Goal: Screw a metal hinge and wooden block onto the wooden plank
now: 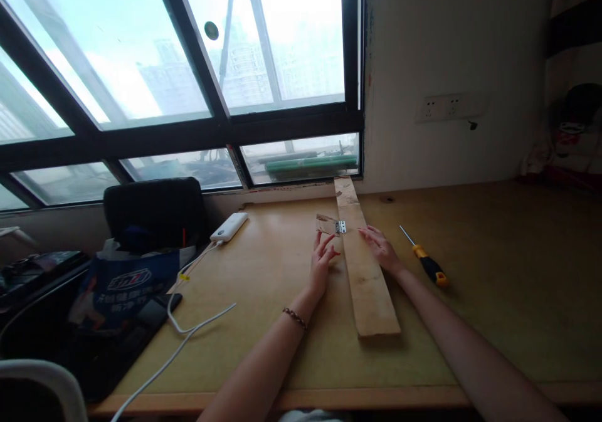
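Observation:
A long wooden board (369,284) lies lengthwise on the table, its far end near the window. At its left edge a small metal hinge (342,226) spans from the board to a short wood piece (324,222). My left hand (322,258) is just below that piece, fingers spread and nothing held in them; whether a fingertip touches the wood is unclear. On the board's right edge rests my right hand (380,246), fingers stretched out flat over the wood. To the right of it lies a screwdriver (430,264) with a yellow and black handle.
A white power bank (229,226) with a white cable (188,331) lies on the table's left side. Beyond that edge stand a black chair (153,205) and a blue bag (126,284). The window (286,124) and a wall socket (451,107) are behind the table (493,284).

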Demonstrator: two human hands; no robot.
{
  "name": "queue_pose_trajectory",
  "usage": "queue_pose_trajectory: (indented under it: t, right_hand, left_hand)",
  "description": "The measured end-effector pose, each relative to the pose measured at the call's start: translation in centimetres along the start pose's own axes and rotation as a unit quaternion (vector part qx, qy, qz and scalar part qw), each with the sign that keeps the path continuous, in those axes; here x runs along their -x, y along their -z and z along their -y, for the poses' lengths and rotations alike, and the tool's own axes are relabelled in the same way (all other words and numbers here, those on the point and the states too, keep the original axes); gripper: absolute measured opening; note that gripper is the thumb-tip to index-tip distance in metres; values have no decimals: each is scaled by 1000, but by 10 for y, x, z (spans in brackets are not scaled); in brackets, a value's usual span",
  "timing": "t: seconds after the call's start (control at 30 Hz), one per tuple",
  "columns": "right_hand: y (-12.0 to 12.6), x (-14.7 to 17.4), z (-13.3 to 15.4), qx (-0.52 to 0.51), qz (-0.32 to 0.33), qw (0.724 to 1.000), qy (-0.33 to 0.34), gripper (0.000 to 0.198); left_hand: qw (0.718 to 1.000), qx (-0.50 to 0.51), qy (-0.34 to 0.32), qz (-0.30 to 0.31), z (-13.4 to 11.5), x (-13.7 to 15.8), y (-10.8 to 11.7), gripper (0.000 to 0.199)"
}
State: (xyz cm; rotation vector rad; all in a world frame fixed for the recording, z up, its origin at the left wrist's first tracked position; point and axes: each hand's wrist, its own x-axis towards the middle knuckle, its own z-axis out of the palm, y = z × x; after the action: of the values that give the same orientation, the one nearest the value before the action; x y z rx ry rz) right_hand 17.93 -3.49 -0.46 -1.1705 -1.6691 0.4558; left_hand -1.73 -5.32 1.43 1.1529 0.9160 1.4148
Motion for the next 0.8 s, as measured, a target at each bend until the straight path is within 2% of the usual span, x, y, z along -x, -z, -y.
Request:
queue_pose_trajectory:
  t: [0.1,0.27,0.57,0.8]
  right_hand:
    - [-2,1,-2,-13,-19,1000,-8,45]
    - [-5,2,-4,-53,-41,997,-23,50]
    - [-4,3,1,-113,-53,988,-87,56]
    - [-5,3,1,-169,-97,973,-127,67]
  left_hand:
    - [999,-23,-32,4,0,3,-4,27]
    - [994,-61,-68,58,1,8,-7,29]
    - [987,-90,-55,119,1,12,-11,29]
    - [970,-165,-85,154,5,11,-11,25]
